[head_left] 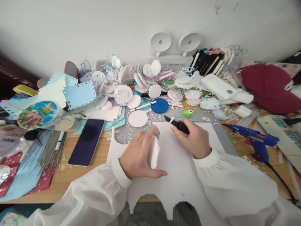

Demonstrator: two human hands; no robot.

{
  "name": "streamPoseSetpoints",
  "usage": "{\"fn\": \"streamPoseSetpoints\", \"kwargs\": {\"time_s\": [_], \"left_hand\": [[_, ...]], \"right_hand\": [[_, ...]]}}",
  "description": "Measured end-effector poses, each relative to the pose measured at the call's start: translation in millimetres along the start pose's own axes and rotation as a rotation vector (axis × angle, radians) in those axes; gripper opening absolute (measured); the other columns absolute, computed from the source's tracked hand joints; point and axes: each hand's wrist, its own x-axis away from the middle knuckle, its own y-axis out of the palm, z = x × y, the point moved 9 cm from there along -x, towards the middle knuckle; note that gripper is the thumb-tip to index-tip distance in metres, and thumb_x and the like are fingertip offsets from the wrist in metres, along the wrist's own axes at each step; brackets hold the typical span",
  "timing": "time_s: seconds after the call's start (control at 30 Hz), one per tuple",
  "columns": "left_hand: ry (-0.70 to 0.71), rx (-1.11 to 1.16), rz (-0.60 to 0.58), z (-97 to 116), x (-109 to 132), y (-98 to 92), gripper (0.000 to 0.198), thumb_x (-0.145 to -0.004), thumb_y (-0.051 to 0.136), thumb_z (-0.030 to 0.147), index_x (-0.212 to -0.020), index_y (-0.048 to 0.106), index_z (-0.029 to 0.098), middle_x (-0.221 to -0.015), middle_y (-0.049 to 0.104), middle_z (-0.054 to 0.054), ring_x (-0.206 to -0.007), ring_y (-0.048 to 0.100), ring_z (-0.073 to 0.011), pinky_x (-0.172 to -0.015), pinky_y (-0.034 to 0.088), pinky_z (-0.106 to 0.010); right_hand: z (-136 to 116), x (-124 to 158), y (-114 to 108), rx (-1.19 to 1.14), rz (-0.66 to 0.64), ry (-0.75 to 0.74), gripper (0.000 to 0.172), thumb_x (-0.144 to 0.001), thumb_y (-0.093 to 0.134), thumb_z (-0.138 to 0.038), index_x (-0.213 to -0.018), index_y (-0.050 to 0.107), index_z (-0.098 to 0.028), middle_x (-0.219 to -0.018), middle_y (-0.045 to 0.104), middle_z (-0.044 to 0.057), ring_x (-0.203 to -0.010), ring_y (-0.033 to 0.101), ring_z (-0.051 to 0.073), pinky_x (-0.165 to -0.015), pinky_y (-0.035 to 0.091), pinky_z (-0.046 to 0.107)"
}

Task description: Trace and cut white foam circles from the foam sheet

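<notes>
Between the thumb and fingers of my left hand [138,153] stands a thick white disc [154,153], tilted on edge above a white sheet [174,153]. My right hand [194,138] is closed around a black utility knife [180,126], its dark tip pointing left and away from me. A small white scrap [172,119] shows by the blade. The sheet has round cut-outs along its near edge and at its far left. Beyond my left hand lie a flat white disc [138,118] and a blue disc [159,105].
White discs with blue trim [123,94] are piled along the wall. At left are a phone [87,142], a lidded cup [50,116] and thin wires [50,157]. A blue glue gun [255,135] and a maroon cap [268,86] lie at right. A grey mat [225,135] shows under the sheet.
</notes>
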Motion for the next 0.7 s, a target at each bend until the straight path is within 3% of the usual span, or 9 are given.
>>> {"fn": "streamPoseSetpoints", "kwargs": {"time_s": [0.1,0.17,0.23,0.3,0.37,0.5,0.7], "left_hand": [[0.073,-0.161,-0.008,8,6,-12.2,0.130,-0.052,0.070,0.074,-0.148,0.005,0.015,-0.148,0.031,-0.023,-0.137,0.028,-0.0428,-0.109,0.027,-0.058],[0.062,-0.253,0.011,7,16,-30.4,0.122,-0.056,0.066,0.076,-0.147,0.013,0.016,-0.152,0.024,-0.022,-0.140,0.022,-0.0427,-0.112,0.023,-0.058],[-0.009,-0.326,0.097,-2,31,-57.7,0.097,-0.069,0.062,0.069,-0.143,0.027,0.019,-0.150,0.030,-0.019,-0.137,0.030,-0.0384,-0.110,0.029,-0.054],[-0.190,-0.441,0.247,-25,53,-89.3,0.061,-0.084,0.056,0.049,-0.134,0.039,0.019,-0.136,0.047,-0.016,-0.127,0.044,-0.0314,-0.106,0.036,-0.047],[-0.369,-0.589,0.349,-49,78,-110.9,0.056,-0.084,0.053,0.048,-0.127,0.046,0.014,-0.119,0.056,-0.017,-0.116,0.051,-0.0331,-0.100,0.041,-0.048],[-0.655,-0.820,0.336,-95,115,-119.9,0.071,-0.077,0.054,0.059,-0.122,0.049,0.004,-0.111,0.056,-0.024,-0.110,0.052,-0.0413,-0.093,0.042,-0.052],[-0.791,-0.942,0.367,-117,124,-124.6,0.069,-0.074,0.055,0.056,-0.121,0.049,0.005,-0.106,0.057,-0.022,-0.106,0.053,-0.0397,-0.090,0.042,-0.049]], "right_hand": [[12,1,-1,0.028,-0.106,0.059,0.033,-0.078,0.057,-0.055,-0.073,0.049,-0.023,-0.060,0.058,-0.001,-0.057,0.056,0.018,-0.051,0.026,0.024],[23,7,0,0.045,-0.181,0.072,0.025,-0.080,0.055,-0.048,-0.076,0.049,-0.023,-0.063,0.061,-0.001,-0.058,0.057,0.018,-0.050,0.026,0.024],[35,16,3,0.067,-0.241,0.079,0.019,-0.082,0.054,-0.042,-0.078,0.050,-0.023,-0.066,0.063,-0.002,-0.059,0.057,0.017,-0.050,0.026,0.023],[43,25,6,0.107,-0.269,0.064,0.015,-0.082,0.053,-0.038,-0.078,0.051,-0.023,-0.070,0.065,-0.001,-0.059,0.058,0.017,-0.050,0.024,0.024],[45,31,9,0.160,-0.253,0.028,0.013,-0.082,0.052,-0.035,-0.080,0.053,-0.022,-0.075,0.067,0.000,-0.060,0.058,0.017,-0.050,0.021,0.025],[38,34,16,0.238,-0.209,-0.055,0.013,-0.082,0.051,-0.033,-0.081,0.056,-0.021,-0.079,0.068,0.002,-0.061,0.058,0.017,-0.051,0.016,0.028],[37,33,18,0.244,-0.202,-0.066,0.013,-0.082,0.051,-0.032,-0.080,0.055,-0.021,-0.080,0.068,0.001,-0.062,0.058,0.017,-0.051,0.015,0.027]]}}
